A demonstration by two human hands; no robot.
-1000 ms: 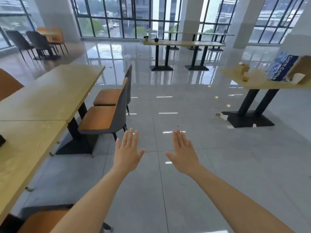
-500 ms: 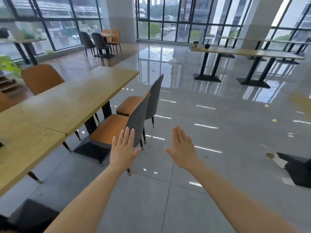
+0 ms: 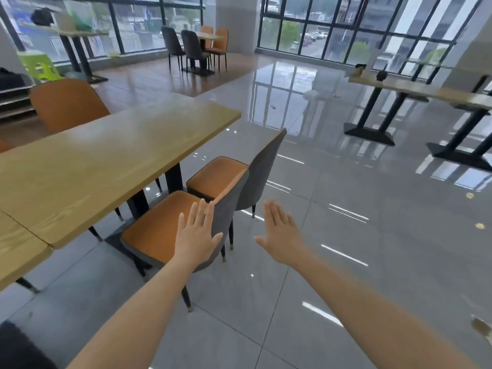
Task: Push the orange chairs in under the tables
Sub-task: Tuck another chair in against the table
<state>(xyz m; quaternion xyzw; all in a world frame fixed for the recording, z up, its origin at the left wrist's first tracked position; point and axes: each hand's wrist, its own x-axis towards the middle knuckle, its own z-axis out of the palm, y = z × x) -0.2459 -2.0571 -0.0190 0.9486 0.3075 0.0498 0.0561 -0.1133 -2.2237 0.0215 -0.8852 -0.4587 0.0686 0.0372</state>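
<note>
Two orange-seated chairs with grey backs stand beside the long wooden table, seats only partly under its edge. The near chair is right in front of me; the far chair stands behind it. My left hand is flat with fingers straight, in front of the near chair's grey back; I cannot tell if it touches. My right hand is open too, hovering over the floor to the right of that chair. Another orange chair sits on the table's far side.
A second wooden table abuts the first at lower left. Black-legged tables stand at the right. A dark and orange chair set is by the windows, a green stool at far left. Glossy grey floor spreads to the right.
The view has swung left and closer to the table. My left hand now overlaps the near chair's back; both hands stay open and raised.
</note>
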